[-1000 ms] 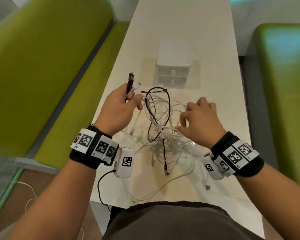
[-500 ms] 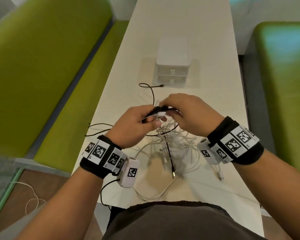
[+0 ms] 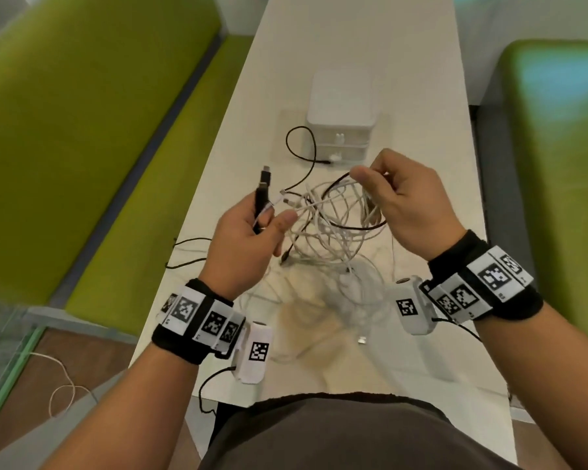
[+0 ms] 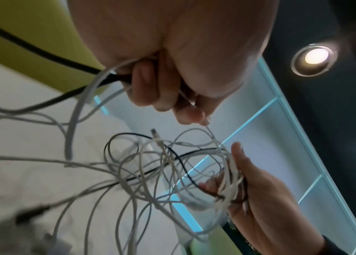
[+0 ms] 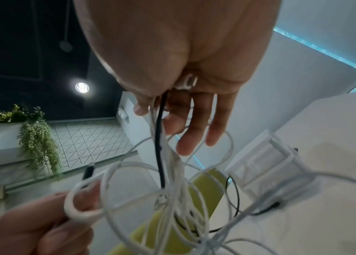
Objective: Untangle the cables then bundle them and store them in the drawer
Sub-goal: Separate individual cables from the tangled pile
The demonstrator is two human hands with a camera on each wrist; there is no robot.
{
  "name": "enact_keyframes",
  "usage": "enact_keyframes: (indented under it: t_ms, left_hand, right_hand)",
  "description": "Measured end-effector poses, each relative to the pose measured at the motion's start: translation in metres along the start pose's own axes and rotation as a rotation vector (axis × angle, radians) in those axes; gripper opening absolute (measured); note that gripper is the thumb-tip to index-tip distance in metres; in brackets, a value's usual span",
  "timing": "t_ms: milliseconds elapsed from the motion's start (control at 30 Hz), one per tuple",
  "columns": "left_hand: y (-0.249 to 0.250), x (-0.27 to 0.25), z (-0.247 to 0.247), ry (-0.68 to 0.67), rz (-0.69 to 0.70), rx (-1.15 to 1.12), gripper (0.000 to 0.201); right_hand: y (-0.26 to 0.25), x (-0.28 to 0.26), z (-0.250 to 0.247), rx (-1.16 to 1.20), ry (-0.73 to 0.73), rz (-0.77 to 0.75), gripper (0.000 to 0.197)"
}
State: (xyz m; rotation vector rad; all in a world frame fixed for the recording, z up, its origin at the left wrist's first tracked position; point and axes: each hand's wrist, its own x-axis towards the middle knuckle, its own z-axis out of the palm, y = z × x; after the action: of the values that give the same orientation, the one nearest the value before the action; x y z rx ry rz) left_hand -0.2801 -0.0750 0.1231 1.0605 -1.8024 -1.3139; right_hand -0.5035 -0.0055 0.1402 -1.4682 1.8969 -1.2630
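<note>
A tangle of thin white cables [image 3: 333, 228] with a black cable [image 3: 299, 144] threaded through hangs between my two raised hands above the white table [image 3: 421, 96]. My left hand [image 3: 252, 228] grips a black plug end [image 3: 262, 195] and pinches white cable ends [image 3: 286, 201] beside it. My right hand [image 3: 401, 198] holds up a bunch of white and black loops [image 5: 162, 138] between thumb and fingers. The tangle [image 4: 162, 163] sags toward the table. A small white drawer unit [image 3: 340, 113] stands behind the hands, its drawers closed.
Green benches [image 3: 82, 130] flank the narrow table on both sides. Black cable strands [image 3: 187, 252] trail over the table's left edge. A loose white plug [image 3: 362, 340] lies on the table near my body. A white cord [image 3: 62, 385] lies on the floor at left.
My hands, close together over the tangle half a second ago, have moved apart and risen. The left hand again holds the black plug upright; the right hand has lifted a bunch of loops.
</note>
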Motion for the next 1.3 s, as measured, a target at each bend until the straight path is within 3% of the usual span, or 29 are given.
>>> enact_keyframes:
  t_ms: [100, 200, 267, 333, 433, 533, 600, 733, 833, 967, 1167, 1300]
  left_hand:
    - [0.007, 0.006, -0.016, 0.061, 0.06, 0.011, 0.043]
    - [0.014, 0.008, -0.026, 0.1, 0.113, 0.109, 0.044]
    - [0.013, 0.008, -0.03, 0.083, 0.102, 0.221, 0.043]
    - [0.008, 0.008, -0.03, 0.04, 0.052, 0.333, 0.038]
    - [-0.002, 0.005, -0.023, -0.037, 0.008, 0.389, 0.024]
    - [-0.001, -0.002, -0.01, -0.088, 0.038, 0.413, 0.016]
    - [0.0, -0.008, -0.001, -0.133, 0.009, 0.329, 0.018]
    - [0.0, -0.018, 0.014, -0.219, -0.067, 0.268, 0.017]
    - [-0.001, -0.023, 0.018, -0.332, -0.105, 0.292, 0.034]
    - [-0.002, -0.026, 0.01, -0.373, -0.14, 0.295, 0.034]
    - [-0.002, -0.015, -0.002, -0.28, -0.194, 0.328, 0.018]
    - [0.005, -0.005, -0.012, -0.203, -0.16, 0.296, 0.018]
  right_hand:
    - [0.004, 0.001, -0.01, 0.003, 0.036, -0.06, 0.021]
    - [0.021, 0.001, -0.012, 0.022, 0.065, 0.07, 0.008]
    - [0.036, 0.001, -0.014, -0.105, -0.029, 0.186, 0.009]
    - [0.046, 0.0, -0.016, -0.318, -0.213, 0.221, 0.022]
    - [0.043, -0.004, -0.012, -0.354, -0.379, 0.138, 0.027]
    - [0.03, -0.003, -0.003, -0.201, -0.209, -0.017, 0.022]
    - [0.022, 0.001, 0.004, -0.192, -0.09, -0.141, 0.033]
    - [0.011, 0.003, 0.019, -0.267, -0.112, -0.326, 0.057]
    - [0.006, 0.003, 0.032, -0.207, -0.313, -0.176, 0.043]
    - [0.023, 0.002, 0.043, -0.54, -0.529, 0.045, 0.04]
    - [0.027, 0.002, 0.032, -0.513, -0.476, 0.096, 0.024]
    - [0.014, -0.003, 0.018, -0.169, -0.402, 0.143, 0.01]
